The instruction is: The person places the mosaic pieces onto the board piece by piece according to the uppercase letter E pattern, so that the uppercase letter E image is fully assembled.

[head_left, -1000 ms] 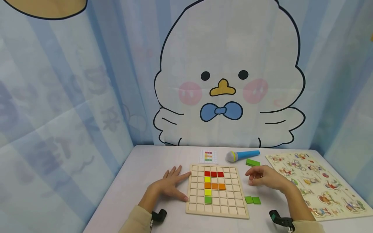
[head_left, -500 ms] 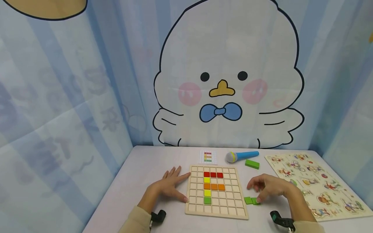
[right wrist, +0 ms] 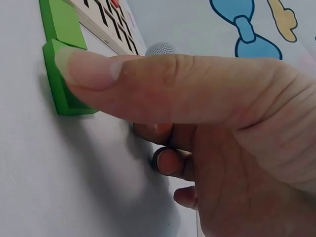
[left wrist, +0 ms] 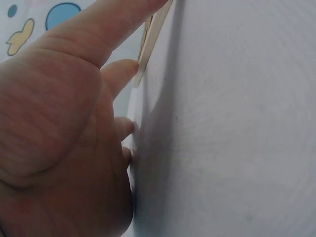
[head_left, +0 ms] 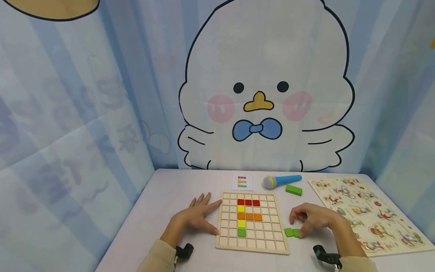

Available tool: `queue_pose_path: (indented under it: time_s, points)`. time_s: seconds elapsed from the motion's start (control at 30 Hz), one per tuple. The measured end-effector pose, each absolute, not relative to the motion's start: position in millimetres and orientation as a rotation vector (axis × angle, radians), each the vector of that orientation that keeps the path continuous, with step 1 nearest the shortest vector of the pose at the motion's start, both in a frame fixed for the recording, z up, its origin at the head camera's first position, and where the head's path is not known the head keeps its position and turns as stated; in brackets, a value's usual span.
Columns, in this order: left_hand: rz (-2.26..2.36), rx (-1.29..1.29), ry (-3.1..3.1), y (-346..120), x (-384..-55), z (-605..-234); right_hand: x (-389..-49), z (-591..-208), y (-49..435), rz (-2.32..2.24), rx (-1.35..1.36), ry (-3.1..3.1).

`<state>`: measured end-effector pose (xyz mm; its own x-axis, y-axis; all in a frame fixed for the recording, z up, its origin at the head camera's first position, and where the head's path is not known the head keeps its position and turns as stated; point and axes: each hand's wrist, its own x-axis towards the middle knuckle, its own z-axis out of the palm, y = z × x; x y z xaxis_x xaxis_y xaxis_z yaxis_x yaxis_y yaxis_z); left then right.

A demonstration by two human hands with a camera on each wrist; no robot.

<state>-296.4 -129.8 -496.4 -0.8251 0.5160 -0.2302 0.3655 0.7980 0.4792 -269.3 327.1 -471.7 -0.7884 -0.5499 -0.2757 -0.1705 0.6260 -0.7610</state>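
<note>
A wooden grid board (head_left: 268,241) lies mid-table with red, yellow, orange and green tiles in some squares. My left hand (head_left: 197,215) rests spread at the board's left side, thumb and index fingertip at its edge; the left wrist view shows these against the wooden rim (left wrist: 154,42). Right of the board, two flat green tiles lie side by side. My right hand (head_left: 316,218) touches the right green tile (head_left: 296,233) with its thumb (right wrist: 94,69), while its other visible fingers bend loosely above the table. In the right wrist view the thumb hides part of this tile.
Behind the board lie a small pattern card (head_left: 242,183) and a blue toy microphone (head_left: 287,180). A green block (head_left: 293,190) sits just before the microphone. A large picture puzzle board (head_left: 368,211) takes up the right side of the table.
My right hand has come down toward me from near the green block, and its thumb has settled on the right green tile. The left hand has stayed in place.
</note>
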Motion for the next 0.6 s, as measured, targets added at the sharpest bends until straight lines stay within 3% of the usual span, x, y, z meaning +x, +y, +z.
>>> queue_pose_path:
  time_s: [0.6]
  points:
    - [0.613, 0.649, 2.638, -128.8, -296.6, -497.5, -273.4, -478.0, 327.0, -1.11, -0.55, 2.513]
